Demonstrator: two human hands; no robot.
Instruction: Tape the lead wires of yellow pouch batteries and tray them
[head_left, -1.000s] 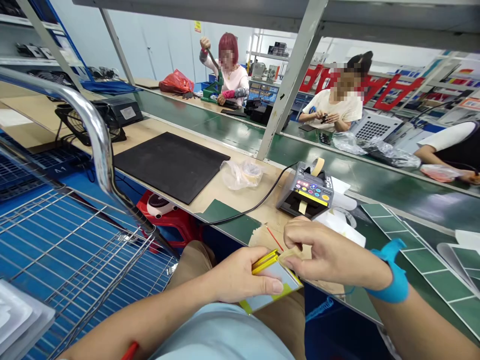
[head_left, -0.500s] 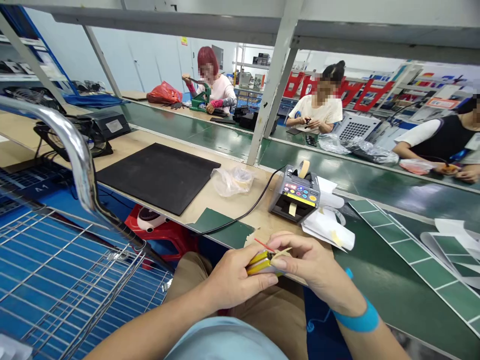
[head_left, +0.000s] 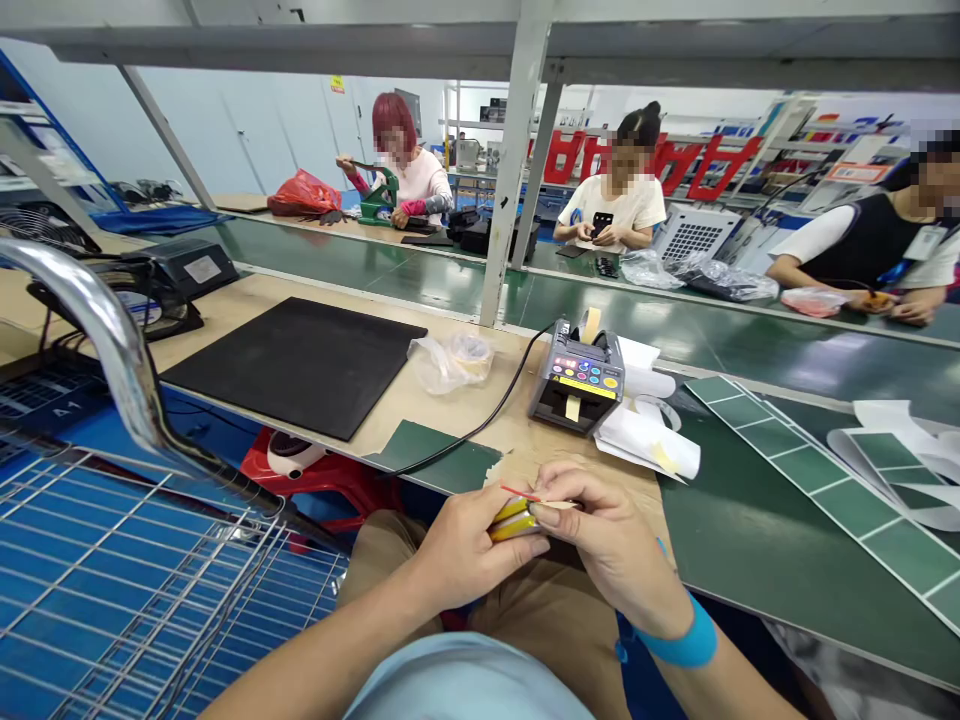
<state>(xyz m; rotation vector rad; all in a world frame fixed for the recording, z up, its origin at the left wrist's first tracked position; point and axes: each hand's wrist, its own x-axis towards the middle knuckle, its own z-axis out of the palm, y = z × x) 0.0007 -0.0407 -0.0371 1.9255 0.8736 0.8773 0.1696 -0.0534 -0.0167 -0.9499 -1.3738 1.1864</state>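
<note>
My left hand (head_left: 469, 545) is wrapped round a small yellow and silver pack (head_left: 515, 522) above my lap. A short red wire (head_left: 519, 492) sticks out at the top of the pack. My right hand (head_left: 600, 530), with a blue band at the wrist, pinches at the right end of the pack, where a strip of beige tape shows between thumb and fingers. The fingers hide that end in part. Beyond my hands a tape dispenser (head_left: 581, 378) stands on the bench, with a piece of tape (head_left: 572, 408) sticking out of its front.
A black mat (head_left: 300, 365) and a bagged tape roll (head_left: 469, 355) lie left of the dispenser. White backing paper (head_left: 649, 445) and a sheet of green labels (head_left: 832, 490) lie right. A wire cart (head_left: 135, 560) stands at my left. Three people work across the bench.
The view has shifted slightly. The tape strip at the pack's right end now lies lower, closer to the pack, under my right fingers. A person opposite now holds up a black plate.
</note>
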